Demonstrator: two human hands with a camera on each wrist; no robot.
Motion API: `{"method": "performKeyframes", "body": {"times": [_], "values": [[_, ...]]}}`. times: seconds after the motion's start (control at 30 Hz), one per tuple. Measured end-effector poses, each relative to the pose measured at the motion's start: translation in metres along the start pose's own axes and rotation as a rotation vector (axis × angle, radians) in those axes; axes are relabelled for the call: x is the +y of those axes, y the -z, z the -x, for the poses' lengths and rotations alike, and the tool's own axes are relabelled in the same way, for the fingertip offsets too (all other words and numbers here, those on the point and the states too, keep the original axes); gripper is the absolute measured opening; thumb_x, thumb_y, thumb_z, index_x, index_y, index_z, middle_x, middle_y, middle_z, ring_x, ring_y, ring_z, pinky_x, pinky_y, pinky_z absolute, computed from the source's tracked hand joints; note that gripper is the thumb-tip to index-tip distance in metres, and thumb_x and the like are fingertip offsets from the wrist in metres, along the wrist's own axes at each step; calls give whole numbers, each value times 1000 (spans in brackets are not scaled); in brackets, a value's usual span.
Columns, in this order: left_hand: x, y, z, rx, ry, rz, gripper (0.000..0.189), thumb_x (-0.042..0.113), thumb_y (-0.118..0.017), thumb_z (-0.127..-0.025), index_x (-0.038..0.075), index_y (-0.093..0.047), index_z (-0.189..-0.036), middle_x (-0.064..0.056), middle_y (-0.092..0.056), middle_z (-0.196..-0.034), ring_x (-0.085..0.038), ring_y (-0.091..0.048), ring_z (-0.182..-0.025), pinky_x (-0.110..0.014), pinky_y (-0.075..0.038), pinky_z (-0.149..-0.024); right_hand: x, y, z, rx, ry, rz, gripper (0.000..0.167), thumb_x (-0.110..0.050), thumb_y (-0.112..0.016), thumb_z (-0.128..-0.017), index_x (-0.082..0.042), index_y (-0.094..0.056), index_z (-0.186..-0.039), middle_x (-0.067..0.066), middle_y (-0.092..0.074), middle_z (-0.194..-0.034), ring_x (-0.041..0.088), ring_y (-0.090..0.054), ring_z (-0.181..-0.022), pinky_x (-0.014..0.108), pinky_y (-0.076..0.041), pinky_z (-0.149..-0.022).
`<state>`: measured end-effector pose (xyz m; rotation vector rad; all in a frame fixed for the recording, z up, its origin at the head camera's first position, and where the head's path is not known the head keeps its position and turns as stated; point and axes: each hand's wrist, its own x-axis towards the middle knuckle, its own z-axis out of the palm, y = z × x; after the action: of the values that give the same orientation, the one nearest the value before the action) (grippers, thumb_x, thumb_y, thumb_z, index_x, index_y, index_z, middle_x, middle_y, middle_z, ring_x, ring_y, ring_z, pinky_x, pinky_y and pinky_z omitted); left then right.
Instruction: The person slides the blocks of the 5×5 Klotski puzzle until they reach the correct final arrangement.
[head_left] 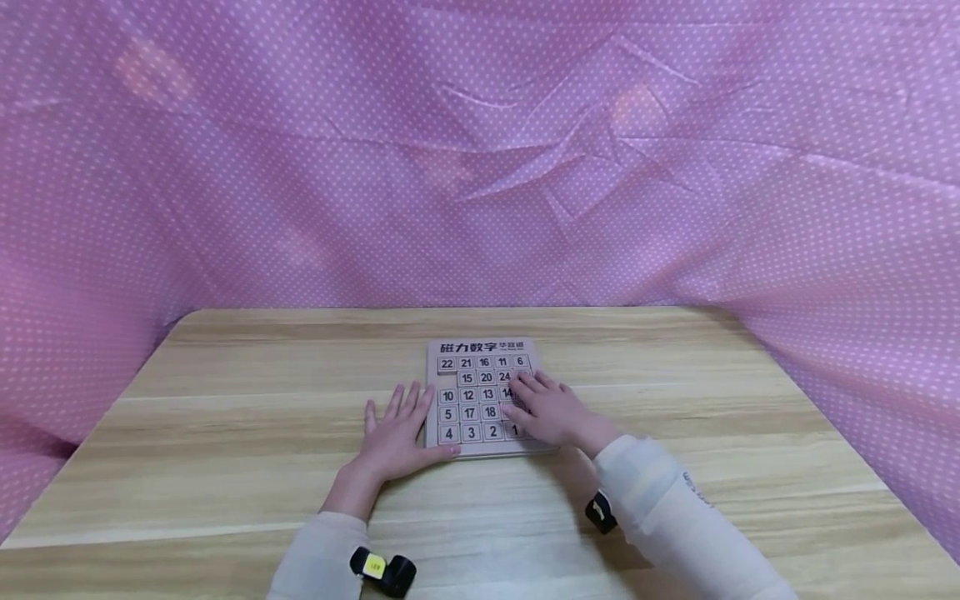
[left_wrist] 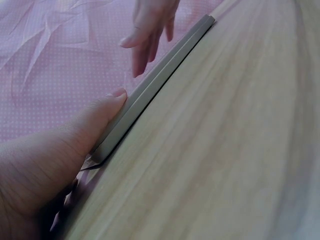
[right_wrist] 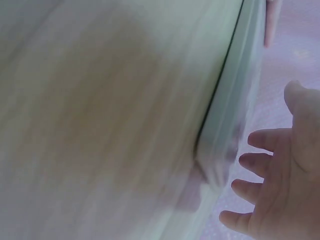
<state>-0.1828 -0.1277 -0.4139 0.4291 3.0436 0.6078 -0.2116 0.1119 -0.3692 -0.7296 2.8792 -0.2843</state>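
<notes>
A number sliding puzzle lies flat on the table, its numbered tiles in rows under a printed heading. One slot at the left end of the second row has no tile. My left hand rests at the board's lower left with fingers spread; its thumb lies on the near edge of the frame. Over the right-hand tiles is my right hand, fingers extended and apart, covering several numbers. In the right wrist view the right hand appears raised off the board, holding nothing.
The wood-grain table stretches out around the board. Behind it and at both sides hangs a pink polka-dot cloth. A black strap device with a yellow label sits on the left sleeve, and another black device on the right.
</notes>
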Motion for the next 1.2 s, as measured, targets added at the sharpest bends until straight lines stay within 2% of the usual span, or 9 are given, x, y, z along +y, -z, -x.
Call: {"method": "performKeyframes", "body": {"times": [0.27, 0.77, 1.07, 1.2], "values": [[1, 0, 1, -4, -3, -6, 103, 77, -43, -61, 14, -17, -139, -10, -10, -142, -29, 0, -128, -56, 9, -94, 9, -7, 0, -9, -20, -18, 59, -47, -31, -90, -9, -29, -135, 12, -20, -139, 34, -15, -125, 55, -17, -95], [2, 1, 1, -2, 3, -2, 103, 78, -42, -61, 15, -17, -139, -10, -11, -142, -29, 0, -128, -56, 9, -94, -8, -8, -7, -7, 29, -7, 56, -46, -28, -91, -11, -31, -135, 13, -20, -140, 34, -16, -125, 54, -19, -95], [2, 0, 0, -9, 20, -7, 104, 79, -40, -61, 14, -18, -139, -9, -10, -142, -28, 0, -128, -55, 9, -94, -10, -13, -13, -21, 27, 17, 57, -47, -27, -91, -12, -28, -136, 10, -18, -140, 31, -13, -126, 53, -17, -95], [2, 1, 1, -5, 16, -4, 103, 78, -42, -62, 14, -18, -139, -10, -11, -142, -29, -1, -128, -56, 9, -94, -9, -12, -11, -13, 31, -13, 56, -46, -28, -91, -12, -29, -136, 10, -19, -140, 31, -13, -126, 53, -17, -96]]}}
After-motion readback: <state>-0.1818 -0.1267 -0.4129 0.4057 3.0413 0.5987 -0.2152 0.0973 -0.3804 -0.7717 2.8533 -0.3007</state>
